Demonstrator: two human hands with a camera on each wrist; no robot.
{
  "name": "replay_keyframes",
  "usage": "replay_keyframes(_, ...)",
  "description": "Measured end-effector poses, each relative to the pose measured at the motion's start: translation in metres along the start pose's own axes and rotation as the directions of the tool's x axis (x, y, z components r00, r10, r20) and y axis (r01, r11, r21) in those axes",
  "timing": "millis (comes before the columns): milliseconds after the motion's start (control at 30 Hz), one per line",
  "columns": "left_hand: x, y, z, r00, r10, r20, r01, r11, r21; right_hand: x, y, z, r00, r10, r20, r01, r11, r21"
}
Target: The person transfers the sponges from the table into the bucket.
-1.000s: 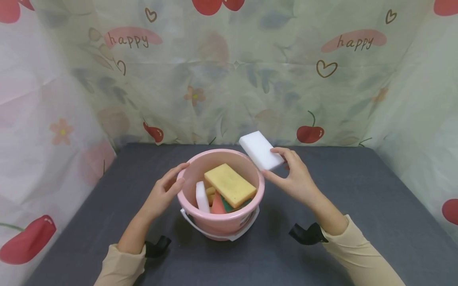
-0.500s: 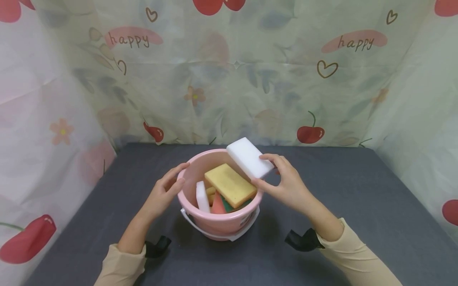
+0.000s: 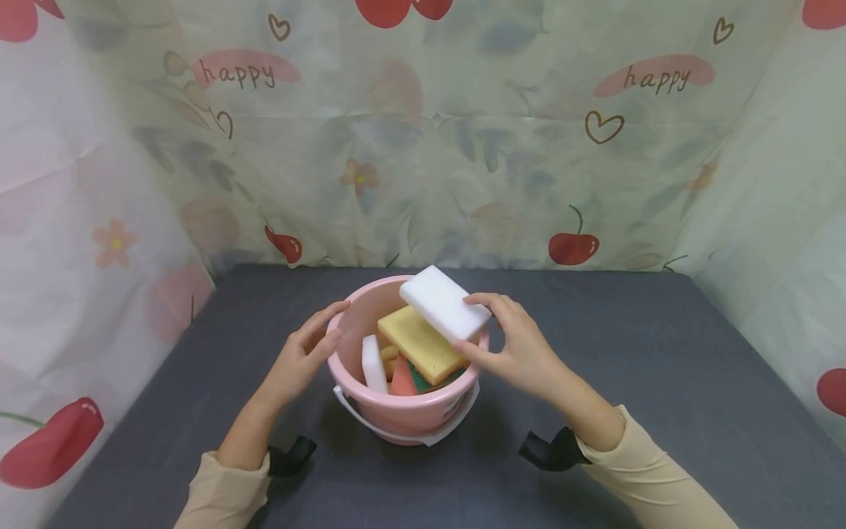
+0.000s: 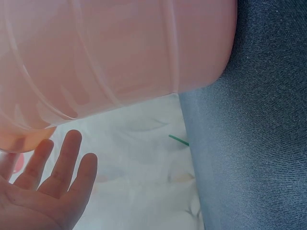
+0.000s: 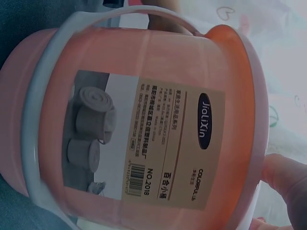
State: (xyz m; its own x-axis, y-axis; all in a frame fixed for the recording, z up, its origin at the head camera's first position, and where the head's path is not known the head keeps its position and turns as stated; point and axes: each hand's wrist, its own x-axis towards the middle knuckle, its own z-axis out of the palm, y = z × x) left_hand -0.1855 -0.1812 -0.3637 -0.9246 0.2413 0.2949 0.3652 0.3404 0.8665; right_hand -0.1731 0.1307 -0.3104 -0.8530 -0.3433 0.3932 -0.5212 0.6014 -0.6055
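In the head view, a pink bucket (image 3: 403, 410) stands upright on the dark table. My right hand (image 3: 525, 356) pinches a white block sponge (image 3: 444, 303) between thumb and fingers, tilted over the bucket's right back rim. Part of a yellow sponge (image 3: 418, 342) inside is hidden behind it. Around the yellow sponge lie a second white block (image 3: 374, 365) on edge, a red-orange piece (image 3: 403, 378) and a dark green pad (image 3: 419, 380). My left hand (image 3: 300, 360) rests its fingertips and thumb at the bucket's left rim; the left wrist view shows these fingers (image 4: 62, 163) loosely extended.
The bucket's white handle (image 3: 390, 433) hangs down at the front. A printed label (image 5: 153, 139) faces the right wrist camera. Patterned curtains (image 3: 423, 147) enclose the table (image 3: 628, 330) at the back and both sides. Black straps (image 3: 555, 450) sit at both wrists.
My right hand has carried the white block sponge left and toward me, from beside the right back rim to over the bucket, above the yellow sponge. My left hand has stayed at the rim.
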Motion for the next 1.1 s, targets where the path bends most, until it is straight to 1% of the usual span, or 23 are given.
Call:
replay_keyframes(200, 0.000, 0.000, 0.000, 1.000, 0.002, -0.002, -0.002, 1.000, -0.005, 0.000, -0.003, 0.003, 1.000, 0.012, 0.010, -0.011, 1.000, -0.019)
replay_keyframes(667, 0.000, 0.000, 0.000, 1.000, 0.001, -0.003, -0.001, 1.000, 0.009, 0.002, -0.012, 0.007, 0.999, -0.016, 0.046, 0.019, 0.998, -0.063)
replay_keyframes(1100, 0.000, 0.000, 0.000, 1.000, 0.014, -0.003, -0.014, 1.000, 0.003, 0.004, -0.016, 0.007, 0.996, -0.007, 0.089, 0.018, 0.993, -0.119)
